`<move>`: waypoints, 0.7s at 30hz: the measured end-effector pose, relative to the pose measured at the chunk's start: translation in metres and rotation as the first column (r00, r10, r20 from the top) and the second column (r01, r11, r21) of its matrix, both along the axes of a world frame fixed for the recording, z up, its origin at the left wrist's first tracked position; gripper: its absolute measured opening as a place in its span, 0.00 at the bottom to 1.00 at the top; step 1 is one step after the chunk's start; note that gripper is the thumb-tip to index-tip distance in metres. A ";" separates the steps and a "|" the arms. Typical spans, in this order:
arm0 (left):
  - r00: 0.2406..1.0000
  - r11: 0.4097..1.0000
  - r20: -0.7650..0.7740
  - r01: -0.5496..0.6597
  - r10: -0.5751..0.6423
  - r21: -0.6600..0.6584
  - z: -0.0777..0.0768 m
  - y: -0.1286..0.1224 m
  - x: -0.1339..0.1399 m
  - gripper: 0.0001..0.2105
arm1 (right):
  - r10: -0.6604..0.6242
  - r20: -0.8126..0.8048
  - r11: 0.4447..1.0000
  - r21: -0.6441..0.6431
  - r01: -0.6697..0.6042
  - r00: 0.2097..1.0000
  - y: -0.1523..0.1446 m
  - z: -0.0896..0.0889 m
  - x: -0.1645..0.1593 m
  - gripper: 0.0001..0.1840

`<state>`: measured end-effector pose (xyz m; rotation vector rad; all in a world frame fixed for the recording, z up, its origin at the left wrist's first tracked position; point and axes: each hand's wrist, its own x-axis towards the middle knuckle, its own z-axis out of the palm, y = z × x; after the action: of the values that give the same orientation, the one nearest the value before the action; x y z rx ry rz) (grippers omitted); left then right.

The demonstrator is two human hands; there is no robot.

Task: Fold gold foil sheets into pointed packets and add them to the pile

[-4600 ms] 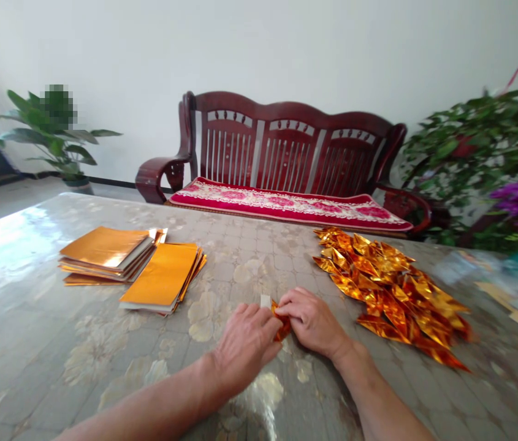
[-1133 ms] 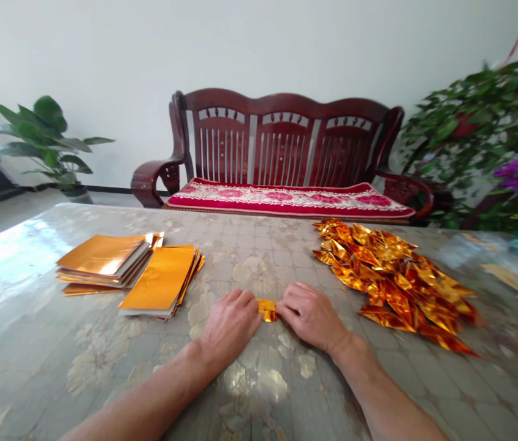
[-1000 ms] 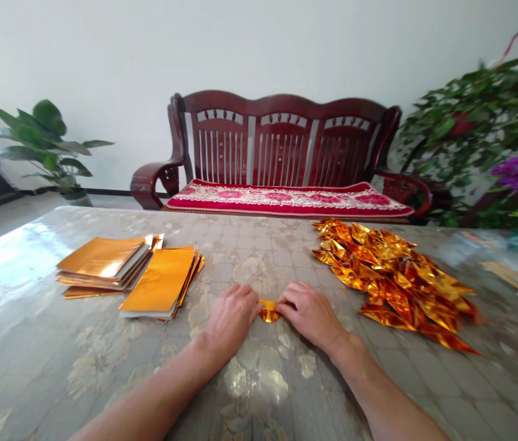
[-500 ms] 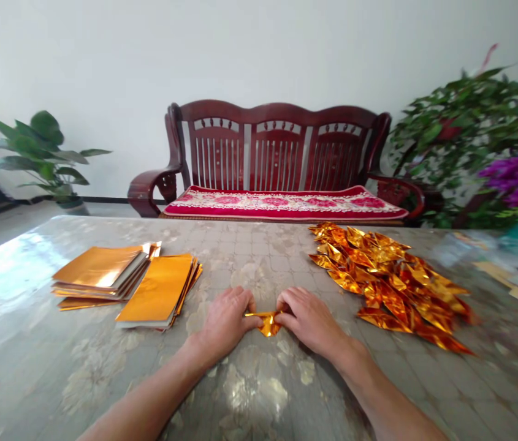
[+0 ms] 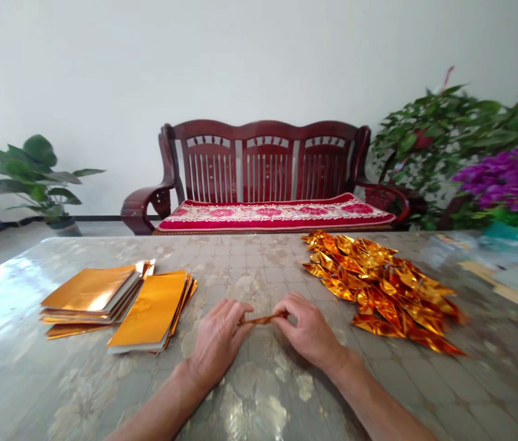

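Observation:
Between my hands a piece of gold foil paper stretches as a thin, narrow strip just over the table. My left hand pinches its left end between thumb and fingers. At the other end, my right hand holds it in the same kind of pinch. Both ends are hidden by my fingers. To the left lie two stacks of flat gold foil sheets, a wider stack and a nearer stack. A heap of folded, pointed gold foil pieces spreads out to the right.
The patterned table reaches past both stacks. Behind it stands a dark red wooden bench with a red and white cover. Clear plastic bags and purple flowers are at the right, a potted plant at the left.
The foil paper between my hands showed a downward-pointing flap before; now only a thin strip shows. The view has tilted up slightly, so the surroundings appear lower.

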<state>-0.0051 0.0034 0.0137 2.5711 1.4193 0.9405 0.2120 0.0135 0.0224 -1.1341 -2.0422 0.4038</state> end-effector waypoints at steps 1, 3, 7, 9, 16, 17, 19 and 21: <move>1.000 1.000 -0.018 0.015 -0.014 0.024 0.001 0.000 0.001 0.05 | 0.013 -0.023 0.999 0.045 -0.012 1.000 -0.001 0.000 -0.001 0.06; 0.998 0.998 -0.045 0.038 -0.035 0.055 0.001 -0.001 0.003 0.07 | 0.025 -0.053 0.993 0.113 -0.019 0.998 -0.003 0.000 -0.003 0.06; 0.996 0.997 0.068 0.047 -0.051 0.061 0.000 -0.001 0.005 0.11 | 0.020 -0.161 0.989 0.150 0.005 0.987 -0.008 -0.002 -0.007 0.10; 0.987 0.997 0.148 0.061 -0.068 0.053 -0.002 -0.001 0.004 0.11 | 0.017 -0.235 0.991 0.133 0.014 0.972 -0.010 -0.004 -0.009 0.14; 0.977 0.998 0.210 0.024 -0.036 0.061 -0.005 -0.001 0.005 0.10 | 0.016 -0.314 0.996 0.092 0.014 0.949 -0.014 -0.004 -0.013 0.17; 0.979 0.997 0.201 0.028 -0.042 0.072 -0.005 -0.002 0.006 0.10 | 0.008 -0.314 0.995 0.092 0.022 0.949 -0.014 -0.004 -0.014 0.17; 0.980 0.995 0.190 0.051 -0.066 0.082 -0.005 -0.003 0.009 0.10 | -0.009 -0.311 0.994 0.102 0.043 0.950 -0.015 -0.005 -0.015 0.16; 0.974 0.995 0.213 0.069 -0.083 0.070 -0.005 -0.004 0.013 0.11 | -0.018 -0.311 0.991 0.119 0.058 0.950 -0.015 -0.005 -0.017 0.16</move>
<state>0.0074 -0.0003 0.0087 2.4543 1.2448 1.2262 0.1955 -0.0019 0.0172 -0.9654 -1.7438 0.3997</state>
